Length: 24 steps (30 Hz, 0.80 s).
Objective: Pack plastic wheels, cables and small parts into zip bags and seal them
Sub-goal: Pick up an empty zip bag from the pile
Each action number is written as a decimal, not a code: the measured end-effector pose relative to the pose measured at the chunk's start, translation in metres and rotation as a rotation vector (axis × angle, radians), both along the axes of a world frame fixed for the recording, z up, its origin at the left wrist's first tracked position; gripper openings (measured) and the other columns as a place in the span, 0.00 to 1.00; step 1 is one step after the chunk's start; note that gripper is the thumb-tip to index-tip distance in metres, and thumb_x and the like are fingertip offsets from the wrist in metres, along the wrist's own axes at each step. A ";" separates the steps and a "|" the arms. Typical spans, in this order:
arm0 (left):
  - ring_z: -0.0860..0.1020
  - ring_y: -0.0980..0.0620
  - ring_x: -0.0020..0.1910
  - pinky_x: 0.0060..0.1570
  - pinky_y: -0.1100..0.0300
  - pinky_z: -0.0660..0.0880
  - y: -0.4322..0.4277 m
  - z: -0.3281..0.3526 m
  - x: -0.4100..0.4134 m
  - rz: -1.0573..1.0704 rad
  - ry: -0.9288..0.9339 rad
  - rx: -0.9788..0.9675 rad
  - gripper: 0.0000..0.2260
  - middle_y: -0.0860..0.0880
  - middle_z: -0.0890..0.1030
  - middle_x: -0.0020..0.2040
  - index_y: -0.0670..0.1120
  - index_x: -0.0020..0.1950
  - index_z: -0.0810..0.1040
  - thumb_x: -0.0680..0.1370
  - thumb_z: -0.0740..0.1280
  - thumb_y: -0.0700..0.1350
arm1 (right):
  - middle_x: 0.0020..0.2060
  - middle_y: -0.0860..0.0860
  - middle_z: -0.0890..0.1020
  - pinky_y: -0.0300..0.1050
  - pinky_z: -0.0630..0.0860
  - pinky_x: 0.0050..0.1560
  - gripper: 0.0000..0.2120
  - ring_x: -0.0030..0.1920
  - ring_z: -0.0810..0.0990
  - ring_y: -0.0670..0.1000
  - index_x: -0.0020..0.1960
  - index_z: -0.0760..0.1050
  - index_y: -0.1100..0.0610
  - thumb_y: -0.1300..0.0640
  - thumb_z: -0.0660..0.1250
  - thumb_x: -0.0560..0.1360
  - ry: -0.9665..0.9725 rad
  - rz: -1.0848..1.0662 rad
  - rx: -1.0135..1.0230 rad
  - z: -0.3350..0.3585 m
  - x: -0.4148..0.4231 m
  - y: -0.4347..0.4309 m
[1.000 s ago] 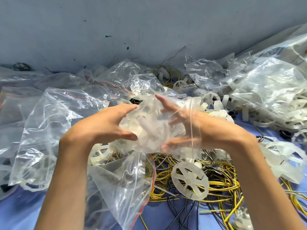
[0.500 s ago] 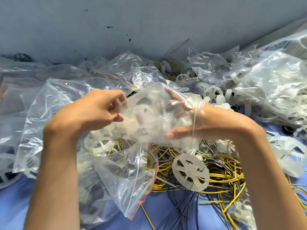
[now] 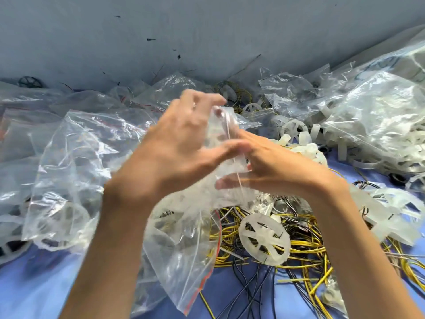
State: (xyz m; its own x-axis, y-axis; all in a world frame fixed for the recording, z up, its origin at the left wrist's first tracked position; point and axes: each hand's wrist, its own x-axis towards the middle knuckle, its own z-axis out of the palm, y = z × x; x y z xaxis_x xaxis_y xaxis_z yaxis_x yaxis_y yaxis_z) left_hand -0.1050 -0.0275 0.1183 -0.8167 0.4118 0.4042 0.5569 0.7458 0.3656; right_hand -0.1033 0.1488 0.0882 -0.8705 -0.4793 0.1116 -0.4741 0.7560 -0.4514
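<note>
A clear, filled zip bag stands upright mid-scene, blurred, gripped by the left hand with the right hand flat against it. Nearer, one white spoked wheel lies flat on tangled yellow and black cables.

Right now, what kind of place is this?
Probably a hand-packing bench in a small workshop: heaped zip bags, loose plastic wheels and yellow cables spread over a blue table against a bare grey wall.

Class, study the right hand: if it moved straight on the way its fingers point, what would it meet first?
The clear zip bag it is touching, then probably the left hand; blur leaves depth unclear.
</note>
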 end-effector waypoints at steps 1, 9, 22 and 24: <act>0.68 0.54 0.64 0.63 0.49 0.69 0.009 -0.002 0.002 -0.010 -0.004 -0.035 0.36 0.54 0.67 0.65 0.56 0.71 0.63 0.67 0.58 0.72 | 0.75 0.44 0.59 0.23 0.57 0.58 0.50 0.61 0.62 0.34 0.75 0.33 0.42 0.41 0.69 0.71 0.003 0.000 -0.002 -0.001 -0.001 0.000; 0.69 0.52 0.63 0.62 0.48 0.69 -0.003 -0.019 -0.015 0.053 -0.164 -0.262 0.29 0.57 0.67 0.66 0.66 0.71 0.60 0.76 0.59 0.41 | 0.47 0.45 0.82 0.41 0.76 0.42 0.16 0.42 0.79 0.43 0.53 0.76 0.46 0.39 0.68 0.70 -0.048 -0.193 0.192 0.021 0.012 0.022; 0.67 0.78 0.37 0.38 0.76 0.63 -0.037 -0.015 -0.025 0.001 -0.269 -0.266 0.24 0.63 0.73 0.49 0.58 0.65 0.73 0.70 0.71 0.44 | 0.33 0.46 0.81 0.39 0.74 0.30 0.08 0.33 0.78 0.42 0.40 0.78 0.50 0.48 0.66 0.74 -0.114 -0.098 0.403 0.018 0.018 0.017; 0.65 0.80 0.39 0.39 0.75 0.64 -0.041 -0.013 -0.024 -0.038 -0.274 -0.283 0.27 0.63 0.71 0.51 0.58 0.67 0.70 0.70 0.71 0.43 | 0.31 0.45 0.78 0.32 0.70 0.28 0.10 0.32 0.76 0.37 0.39 0.74 0.48 0.44 0.61 0.76 -0.006 -0.155 0.187 0.027 0.019 0.025</act>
